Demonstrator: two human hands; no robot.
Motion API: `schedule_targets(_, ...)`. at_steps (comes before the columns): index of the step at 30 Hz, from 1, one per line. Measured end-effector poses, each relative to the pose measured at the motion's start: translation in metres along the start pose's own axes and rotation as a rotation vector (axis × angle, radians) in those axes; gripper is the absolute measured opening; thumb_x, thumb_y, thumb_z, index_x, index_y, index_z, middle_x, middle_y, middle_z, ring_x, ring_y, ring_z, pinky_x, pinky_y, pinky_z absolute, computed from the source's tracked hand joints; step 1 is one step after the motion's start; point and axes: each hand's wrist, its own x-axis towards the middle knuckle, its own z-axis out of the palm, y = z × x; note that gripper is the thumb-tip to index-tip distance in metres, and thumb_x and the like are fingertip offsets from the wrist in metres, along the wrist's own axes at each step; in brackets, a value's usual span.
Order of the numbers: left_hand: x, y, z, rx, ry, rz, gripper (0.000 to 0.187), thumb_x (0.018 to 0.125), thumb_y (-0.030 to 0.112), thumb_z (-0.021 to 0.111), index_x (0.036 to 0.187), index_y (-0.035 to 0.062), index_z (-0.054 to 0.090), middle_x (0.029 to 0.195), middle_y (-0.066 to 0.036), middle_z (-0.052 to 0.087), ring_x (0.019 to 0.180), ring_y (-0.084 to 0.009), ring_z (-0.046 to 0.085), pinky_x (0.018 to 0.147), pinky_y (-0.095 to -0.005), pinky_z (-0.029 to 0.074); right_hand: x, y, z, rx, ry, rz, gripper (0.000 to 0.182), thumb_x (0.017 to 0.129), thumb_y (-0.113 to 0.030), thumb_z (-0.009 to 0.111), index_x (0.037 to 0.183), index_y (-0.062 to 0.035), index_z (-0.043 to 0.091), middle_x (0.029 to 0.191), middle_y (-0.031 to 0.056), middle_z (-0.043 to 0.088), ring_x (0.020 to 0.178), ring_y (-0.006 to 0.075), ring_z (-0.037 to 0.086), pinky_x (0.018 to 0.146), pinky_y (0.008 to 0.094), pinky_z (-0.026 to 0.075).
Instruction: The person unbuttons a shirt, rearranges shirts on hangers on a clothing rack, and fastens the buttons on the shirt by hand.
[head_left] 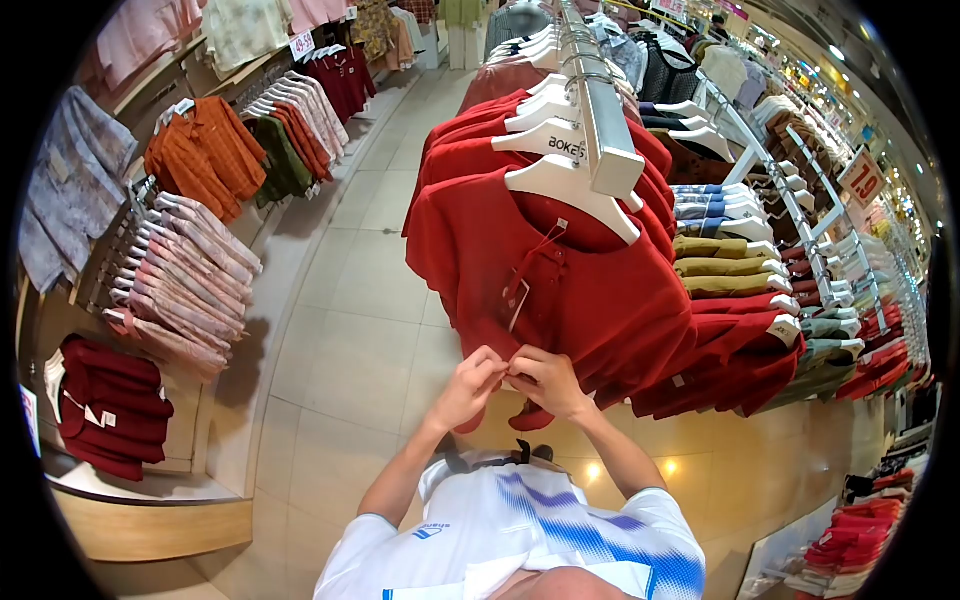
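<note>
A red garment (600,290) hangs on a white hanger (570,190) at the front end of a metal rail (615,160). A paper tag (519,305) dangles from its neckline on a cord. Both of my hands meet at the garment's lower front. My left hand (478,377) pinches the red cloth, fingers pressed together. Close beside it on the right, my right hand (545,380) pinches the same cloth, its fingertips nearly touching those of the left. The exact bit of cloth between the fingertips is too small to make out.
More red garments (450,150) hang behind on the same rail. A rack (830,270) of mustard, red and green clothes stands at the right. Along the left wall hang orange shirts (205,150), pink patterned shirts (190,270) and dark red tops (115,405) above a wooden-edged platform (150,528).
</note>
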Motion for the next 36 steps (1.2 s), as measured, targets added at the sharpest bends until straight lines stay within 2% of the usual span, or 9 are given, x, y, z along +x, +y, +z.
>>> schedule_targets(6, -0.003, -0.004, -0.003, 0.104, 0.035, 0.142, 0.017, 0.089, -0.007, 0.055, 0.104, -0.0022, 0.059, 0.092, -0.013, 0.057, 0.071, -0.0244, 0.060, 0.061, -0.0332, 0.049, 0.003, 0.002, 0.000, 0.101, 0.043, 0.033, 0.015, 0.077, -0.007, 0.074, 0.081, -0.0051, 0.060, 0.080, 0.0066, 0.059, 0.062, 0.0272, 0.061, 0.053, 0.0351, 0.047)
schedule_targets(14, -0.002, -0.005, -0.005, -0.038, 0.034, 0.088, 0.009, 0.088, -0.009, 0.056, 0.095, -0.0029, 0.055, 0.088, -0.012, 0.058, 0.067, -0.0221, 0.059, 0.059, -0.0316, 0.048, 0.006, 0.001, -0.002, 0.030, 0.010, 0.000, 0.015, 0.078, -0.009, 0.074, 0.080, -0.0057, 0.059, 0.079, 0.0065, 0.058, 0.061, 0.0274, 0.060, 0.052, 0.0360, 0.046)
schedule_targets(27, -0.002, -0.013, -0.018, -0.139, -0.154, -0.040, 0.012, 0.088, -0.009, 0.057, 0.098, -0.0022, 0.057, 0.091, -0.010, 0.060, 0.075, -0.0178, 0.060, 0.063, -0.0278, 0.048, 0.006, -0.003, -0.008, -0.012, -0.107, -0.010, 0.015, 0.079, -0.012, 0.074, 0.082, -0.0068, 0.060, 0.082, 0.0040, 0.059, 0.063, 0.0251, 0.061, 0.054, 0.0351, 0.047)
schedule_targets(36, 0.000, -0.008, -0.015, -0.036, -0.173, 0.050, 0.013, 0.085, -0.010, 0.058, 0.095, -0.0020, 0.058, 0.085, -0.011, 0.059, 0.072, -0.0250, 0.060, 0.064, -0.0324, 0.048, 0.003, 0.004, -0.012, -0.070, -0.170, -0.092, 0.014, 0.080, -0.014, 0.072, 0.085, -0.0082, 0.060, 0.085, 0.0027, 0.059, 0.066, 0.0258, 0.062, 0.054, 0.0370, 0.047)
